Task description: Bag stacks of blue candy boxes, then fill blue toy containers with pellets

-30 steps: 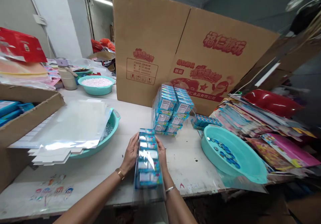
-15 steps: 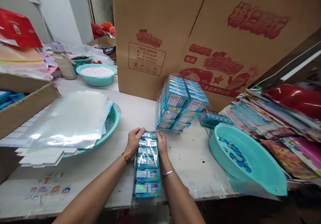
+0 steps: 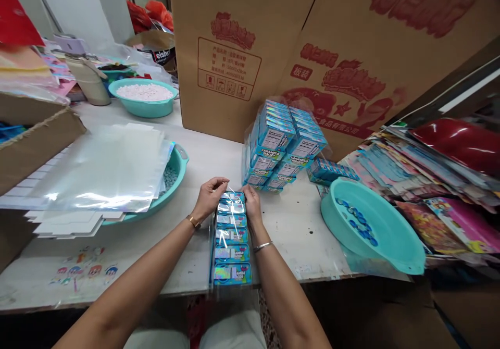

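A row of several blue candy tins (image 3: 232, 236) lies on the table in front of me, wrapped in shiny clear plastic film (image 3: 224, 242). At the row's far left corner, my left hand (image 3: 211, 197) is closed in a pinch on a lifted edge of the film. My right hand (image 3: 252, 203) is closed around the far right corner of the wrapped row, its fingertips partly hidden. Just beyond stand stacked blue candy boxes (image 3: 277, 148), also in clear wrap.
Right of my hands is a turquoise basin (image 3: 390, 234) with small blue pieces. To the left, clear sheets (image 3: 105, 166) and white card lie over another basin (image 3: 180, 169). A big cardboard carton (image 3: 234, 114) walls off the back. Stacked printed bags (image 3: 390, 172) line the right.
My left hand has lifted slightly off the far end, drawing the film edge up. My right hand stays at the corner. The whole view has tilted downward.
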The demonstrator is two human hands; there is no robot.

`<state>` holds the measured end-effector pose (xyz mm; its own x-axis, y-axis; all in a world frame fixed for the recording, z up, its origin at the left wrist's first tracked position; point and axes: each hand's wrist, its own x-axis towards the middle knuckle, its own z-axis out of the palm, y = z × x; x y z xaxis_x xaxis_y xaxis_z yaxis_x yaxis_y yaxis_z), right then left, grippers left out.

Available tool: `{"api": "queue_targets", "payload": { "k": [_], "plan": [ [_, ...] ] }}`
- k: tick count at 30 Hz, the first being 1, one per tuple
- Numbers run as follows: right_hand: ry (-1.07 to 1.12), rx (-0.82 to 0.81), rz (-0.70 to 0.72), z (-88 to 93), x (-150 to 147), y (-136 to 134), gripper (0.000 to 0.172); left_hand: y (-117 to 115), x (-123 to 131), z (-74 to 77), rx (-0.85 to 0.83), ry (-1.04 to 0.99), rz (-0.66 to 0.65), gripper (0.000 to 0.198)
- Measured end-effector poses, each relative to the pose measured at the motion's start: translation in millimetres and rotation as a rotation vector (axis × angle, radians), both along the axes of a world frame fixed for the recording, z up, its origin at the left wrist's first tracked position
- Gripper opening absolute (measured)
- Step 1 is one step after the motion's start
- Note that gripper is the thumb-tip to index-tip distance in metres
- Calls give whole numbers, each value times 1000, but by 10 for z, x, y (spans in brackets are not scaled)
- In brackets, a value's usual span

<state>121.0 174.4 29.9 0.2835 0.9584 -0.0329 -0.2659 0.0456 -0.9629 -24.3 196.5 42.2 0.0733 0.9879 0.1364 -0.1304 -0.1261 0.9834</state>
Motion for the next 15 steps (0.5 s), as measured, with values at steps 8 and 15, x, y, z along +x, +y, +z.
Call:
{"api": "queue_targets", "payload": {
  "k": [8,15],
  "plan": [
    [3,-81,-160,25,302,-404,51,-207,-282,-3,-129,-64,251,50],
    [257,-210,-86,-159,378,-1687,59,-1573,-586,-206,-308,-65,228,51]
  ]
}}
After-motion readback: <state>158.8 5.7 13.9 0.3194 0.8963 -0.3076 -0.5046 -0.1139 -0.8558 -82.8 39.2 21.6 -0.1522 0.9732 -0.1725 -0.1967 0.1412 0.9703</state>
